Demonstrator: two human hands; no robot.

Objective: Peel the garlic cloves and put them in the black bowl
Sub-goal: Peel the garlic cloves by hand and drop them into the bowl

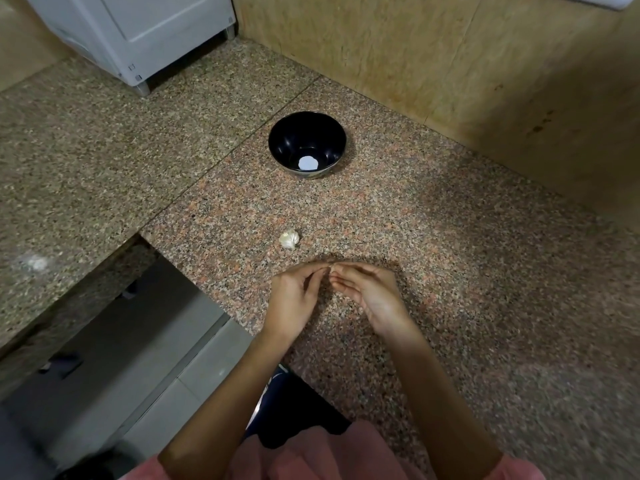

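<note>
Speckled granite makes up the desk [433,237], which runs back to a tan wall, with a white appliance [138,32] at its far left corner. Near the front edge the left hand [294,296] and right hand [374,292] meet fingertip to fingertip. Both are curled narrow and pinch a small pale garlic clove [332,268] between them, though it is mostly hidden. The step in hand looks like peeling: the skin is being worked off this clove. A second bit of garlic [289,239] lies on the desk just beyond the hands. The black bowl [304,133] stands well apart toward the back wall. I cannot tell whether the white patch at its bottom is a peeled clove or glare. Next, the loosened skin needs stripping away, then the bare clove needs a forward reach and a drop over the bowl's rim.
</note>
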